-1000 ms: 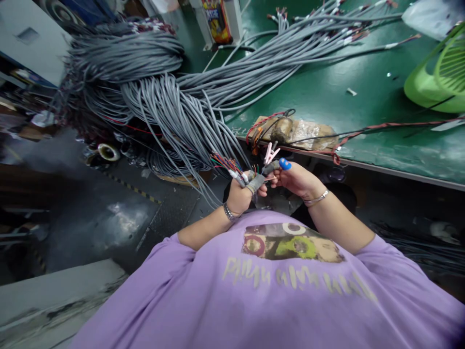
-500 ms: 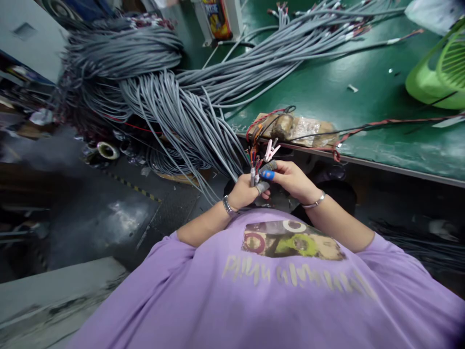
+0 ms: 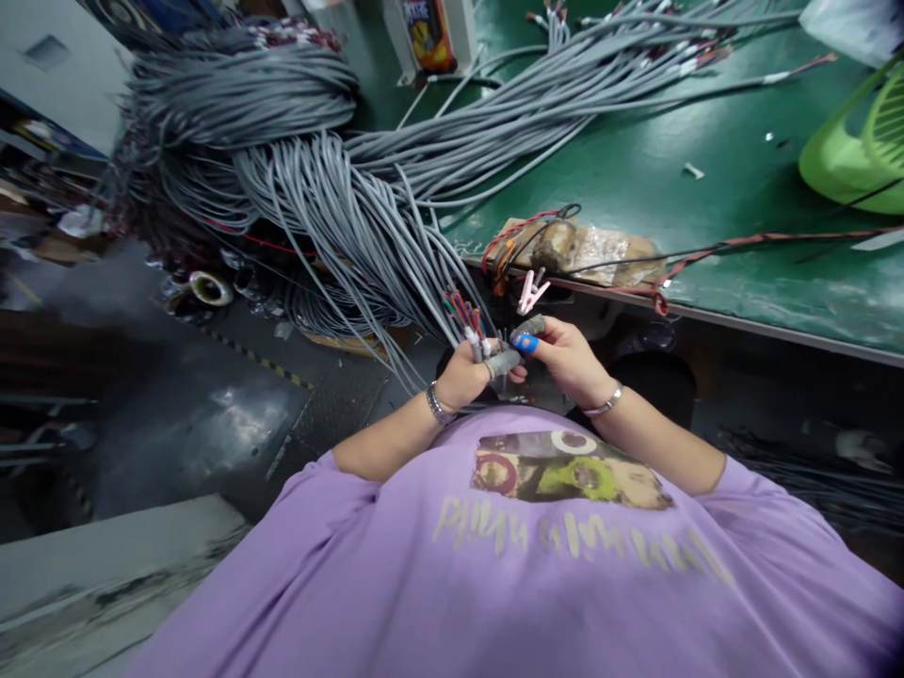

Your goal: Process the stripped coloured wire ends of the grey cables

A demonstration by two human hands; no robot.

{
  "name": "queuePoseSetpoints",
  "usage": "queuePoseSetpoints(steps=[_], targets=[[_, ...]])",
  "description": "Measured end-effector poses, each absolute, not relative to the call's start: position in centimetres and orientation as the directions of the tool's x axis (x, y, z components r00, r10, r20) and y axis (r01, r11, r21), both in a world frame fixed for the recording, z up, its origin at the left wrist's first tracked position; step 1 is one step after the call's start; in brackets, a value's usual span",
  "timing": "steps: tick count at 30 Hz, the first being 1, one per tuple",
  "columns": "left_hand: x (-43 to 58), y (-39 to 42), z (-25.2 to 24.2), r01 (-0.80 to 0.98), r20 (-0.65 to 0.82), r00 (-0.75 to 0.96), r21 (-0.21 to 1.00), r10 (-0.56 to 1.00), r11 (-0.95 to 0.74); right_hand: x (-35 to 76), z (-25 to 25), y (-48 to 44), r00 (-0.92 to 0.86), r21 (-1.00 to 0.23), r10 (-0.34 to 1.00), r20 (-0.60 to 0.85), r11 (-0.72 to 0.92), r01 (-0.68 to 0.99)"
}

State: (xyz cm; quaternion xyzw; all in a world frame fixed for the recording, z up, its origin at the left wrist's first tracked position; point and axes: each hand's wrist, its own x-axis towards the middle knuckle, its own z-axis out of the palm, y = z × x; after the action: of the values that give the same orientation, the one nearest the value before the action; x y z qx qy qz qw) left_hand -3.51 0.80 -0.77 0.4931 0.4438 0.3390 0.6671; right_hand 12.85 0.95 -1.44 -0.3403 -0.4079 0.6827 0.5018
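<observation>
My left hand (image 3: pixel 467 373) is closed round the ends of grey cables (image 3: pixel 475 347), whose coloured inner wires (image 3: pixel 462 313) fan out above the fist. Close against it on the right, my right hand (image 3: pixel 565 353) pinches with its thumb and forefinger, and thin wires seem to run into the pinch. Blue tape wraps the right thumb; grey covers sit on the right forefinger and the left thumb. Just above the right fingertips is a pink clothespin (image 3: pixel 531 293) at the table edge, beside orange wire loops (image 3: pixel 503 264).
A thick bundle of grey cables (image 3: pixel 339 207) hangs over the table edge at left, and more cables (image 3: pixel 508 132) lie across the green table (image 3: pixel 741 179). A taped cardboard piece (image 3: pixel 600 252) sits on the front edge. At far right stands a green plastic basket (image 3: pixel 833 160).
My left hand has tilted the cable ends to the left, so their coloured wires now spread away from the clothespin. My right hand stays in nearly the same place, still pinching.
</observation>
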Motion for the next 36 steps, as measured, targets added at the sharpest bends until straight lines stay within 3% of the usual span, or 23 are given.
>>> queuePoseSetpoints(steps=[4, 9, 13, 18, 24, 36], targets=[[-4.1, 0.6, -1.0, -0.002, -0.282, 0.391, 0.952, 0.876, 0.307, 12.2, -1.0, 1.4, -0.381, -0.876, 0.92, -0.088, -0.253, -0.41], [-3.8, 0.6, -1.4, -0.165, -0.27, 0.271, 0.933, 0.924, 0.321, 12.2, -3.0, 2.0, -0.231, -0.84, 0.959, -0.162, -0.257, -0.478], [-3.6, 0.6, -1.4, -0.204, -0.273, 0.257, 0.922, 0.927, 0.328, 12.2, -3.7, 1.3, -0.318, -0.772, 0.934, -0.165, -0.323, -0.547], [-3.6, 0.6, -1.7, -0.198, -0.243, 0.261, 0.934, 0.934, 0.299, 12.0, -1.5, 0.9, -0.31, -0.868, 0.946, -0.09, -0.227, -0.441], [-3.7, 0.4, -1.8, -0.152, -0.268, 0.253, 0.938, 0.93, 0.312, 11.8, -1.1, 1.4, -0.235, -0.895, 0.961, -0.149, -0.232, -0.381], [-3.1, 0.6, -1.8, -0.167, -0.249, 0.197, 0.944, 0.948, 0.283, 11.6, -2.0, 1.0, -0.194, -0.84, 0.968, -0.158, -0.235, -0.489]])
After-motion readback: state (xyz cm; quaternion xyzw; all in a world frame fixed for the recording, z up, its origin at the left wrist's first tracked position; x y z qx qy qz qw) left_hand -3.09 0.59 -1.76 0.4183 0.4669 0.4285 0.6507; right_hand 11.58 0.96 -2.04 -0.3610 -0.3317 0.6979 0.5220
